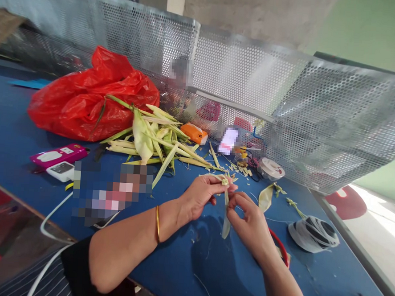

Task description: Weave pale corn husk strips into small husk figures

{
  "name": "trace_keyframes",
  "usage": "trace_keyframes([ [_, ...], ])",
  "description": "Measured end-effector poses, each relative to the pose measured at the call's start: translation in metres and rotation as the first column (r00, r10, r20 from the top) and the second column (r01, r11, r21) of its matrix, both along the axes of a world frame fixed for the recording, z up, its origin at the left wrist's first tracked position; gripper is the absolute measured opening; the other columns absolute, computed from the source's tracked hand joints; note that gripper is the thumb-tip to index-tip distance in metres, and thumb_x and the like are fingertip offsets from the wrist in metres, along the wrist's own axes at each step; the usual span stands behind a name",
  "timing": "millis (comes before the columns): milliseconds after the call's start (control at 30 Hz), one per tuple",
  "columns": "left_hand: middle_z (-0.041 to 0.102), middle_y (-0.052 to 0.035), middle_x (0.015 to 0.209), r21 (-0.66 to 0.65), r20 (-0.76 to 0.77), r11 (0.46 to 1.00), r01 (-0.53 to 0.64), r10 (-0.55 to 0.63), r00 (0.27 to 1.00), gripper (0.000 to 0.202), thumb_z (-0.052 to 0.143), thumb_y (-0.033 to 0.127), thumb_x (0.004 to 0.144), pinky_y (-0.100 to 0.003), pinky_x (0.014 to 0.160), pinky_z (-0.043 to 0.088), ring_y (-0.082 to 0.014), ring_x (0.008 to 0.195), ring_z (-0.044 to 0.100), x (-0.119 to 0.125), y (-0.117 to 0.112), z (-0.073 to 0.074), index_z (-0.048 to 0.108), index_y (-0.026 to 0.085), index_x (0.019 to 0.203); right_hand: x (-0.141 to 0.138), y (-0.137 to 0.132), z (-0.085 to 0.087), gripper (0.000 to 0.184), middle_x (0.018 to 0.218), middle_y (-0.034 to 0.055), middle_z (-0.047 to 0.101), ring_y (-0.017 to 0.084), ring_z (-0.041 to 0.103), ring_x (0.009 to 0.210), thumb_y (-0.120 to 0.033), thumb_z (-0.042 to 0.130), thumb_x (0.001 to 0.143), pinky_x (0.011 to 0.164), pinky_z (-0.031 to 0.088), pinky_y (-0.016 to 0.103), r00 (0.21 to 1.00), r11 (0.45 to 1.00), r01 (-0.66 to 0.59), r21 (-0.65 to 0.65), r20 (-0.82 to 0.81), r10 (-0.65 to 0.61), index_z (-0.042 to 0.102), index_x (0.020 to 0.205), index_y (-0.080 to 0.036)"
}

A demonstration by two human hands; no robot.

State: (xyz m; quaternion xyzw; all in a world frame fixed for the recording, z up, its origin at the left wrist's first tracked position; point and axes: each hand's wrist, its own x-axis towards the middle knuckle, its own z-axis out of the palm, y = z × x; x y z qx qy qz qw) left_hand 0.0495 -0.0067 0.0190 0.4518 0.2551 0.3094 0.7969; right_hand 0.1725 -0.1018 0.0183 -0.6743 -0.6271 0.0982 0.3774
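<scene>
Head view: a narrow, pale, papery husk strip (pixel 226 228), bunched into a small yellowish clump at its top, is held above the smooth blue tabletop (pixel 173 271), right of centre. The clump end is pinched between thumb and fingers of the left hand (pixel 199 195). The fingertips of the right hand (pixel 251 222) are drawn together just beside the strip; whether anything is grasped there cannot be told.

Progress, as judged: this piece seems partway, top gathered, tail left loose. Some trimming appears done, small flat pale husk scraps (pixel 245 171) being scattered on the far side. Plenty looks unworked: long, pointed, green-to-cream fibrous husks (pixel 144 140) are heaped far left, beside a crumpled, glossy red plastic bag (pixel 96 101). A leaf-shaped pale husk piece (pixel 265 198) is laid right of the hands; finished or not, cannot be told. A squat black spool wound with fine white thread (pixel 313 234) is placed farther right. A grey perforated metal screen (pixel 235 70) is stood along the far side.
</scene>
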Motion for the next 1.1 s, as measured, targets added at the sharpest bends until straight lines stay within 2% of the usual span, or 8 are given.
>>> trace_keyframes([
  [267,0.073,-0.0130,0.106,-0.027,0.072,0.998,0.049,-0.047,0.996,0.019,0.070,0.019,0.080,-0.015,0.041,0.031,-0.0145,0.082,0.070,0.001,0.003,-0.001,0.074,0.013,0.097,0.006,-0.003,0.004,0.018,0.075,0.0018,0.065,0.018,0.058,0.071,-0.030,0.052,0.080,0.065,0.044,0.029,0.994,0.993,-0.069,-0.094,-0.089,0.061,0.060,0.066,-0.022],
  [400,0.073,-0.0127,0.107,-0.008,0.082,0.996,0.085,-0.084,0.993,0.023,0.072,0.016,0.077,-0.015,0.043,0.035,-0.0141,0.082,0.070,-0.001,0.005,-0.001,0.073,0.013,0.099,0.017,0.000,0.003,0.022,0.083,0.0051,0.070,0.021,0.064,0.076,-0.038,0.056,0.084,0.069,0.048,0.032,0.973,0.991,0.117,0.062,-0.207,-0.102,0.067,0.090,-0.020],
  [467,0.073,-0.0127,0.108,0.014,0.086,0.991,0.133,-0.133,0.987,0.026,0.073,0.015,0.076,-0.015,0.044,0.037,-0.0136,0.081,0.069,-0.002,0.005,-0.001,0.073,0.013,0.102,0.020,0.003,0.000,0.026,0.092,0.0074,0.072,0.022,0.066,0.082,-0.037,0.061,0.082,0.076,0.050,0.035,0.965,0.976,0.159,0.150,-0.233,-0.121,0.069,0.099,-0.020],
  [567,0.073,-0.0126,0.107,0.016,0.088,0.980,0.199,-0.199,0.976,0.029,0.073,0.014,0.075,-0.016,0.045,0.039,-0.0132,0.079,0.069,-0.002,0.003,-0.001,0.072,0.013,0.105,0.019,0.007,-0.004,0.019,0.093,0.0069,0.073,0.023,0.066,0.088,-0.036,0.065,0.081,0.082,0.049,0.036,0.977,0.970,0.121,0.210,-0.199,-0.079,0.073,0.090,-0.021],
  [700,0.074,-0.0113,0.100,-0.017,0.078,0.976,0.216,-0.215,0.974,0.028,0.076,0.014,0.073,-0.017,0.048,0.043,-0.0137,0.077,0.069,-0.002,0.002,-0.001,0.072,0.013,0.101,0.012,0.007,-0.006,0.019,0.084,0.0047,0.072,0.022,0.065,0.083,-0.038,0.061,0.084,0.077,0.049,0.034,0.977,0.961,0.164,0.224,-0.171,-0.127,0.070,0.077,-0.022],
  [833,0.074,-0.0101,0.096,-0.030,0.068,0.979,0.201,-0.198,0.978,0.030,0.079,0.017,0.071,-0.017,0.050,0.045,-0.0127,0.075,0.068,-0.002,0.002,-0.002,0.073,0.012,0.100,0.009,0.004,-0.005,0.018,0.085,0.0041,0.074,0.021,0.067,0.082,-0.037,0.054,0.088,0.074,0.048,0.031,0.978,0.960,0.197,0.200,-0.104,-0.179,0.064,0.083,-0.022],
  [933,0.074,-0.0100,0.096,-0.050,0.058,0.983,0.174,-0.171,0.984,0.028,0.080,0.016,0.069,-0.017,0.050,0.045,-0.0115,0.073,0.067,-0.001,0.002,-0.002,0.074,0.012,0.096,0.010,0.002,-0.005,0.016,0.081,0.0030,0.073,0.020,0.068,0.074,-0.036,0.050,0.090,0.064,0.044,0.028,0.968,0.955,0.243,0.169,0.022,-0.251,0.058,0.087,-0.023],
  [1100,0.074,-0.0104,0.091,-0.123,0.025,0.981,0.150,-0.148,0.989,0.017,0.081,0.012,0.066,-0.018,0.052,0.046,-0.0111,0.070,0.067,0.000,0.001,0.001,0.070,0.010,0.079,0.015,-0.002,-0.003,0.018,0.075,0.0032,0.069,0.021,0.065,0.065,-0.037,0.043,0.094,0.058,0.037,0.028,0.908,0.930,0.319,0.184,0.220,-0.356,0.054,0.090,-0.023],
])
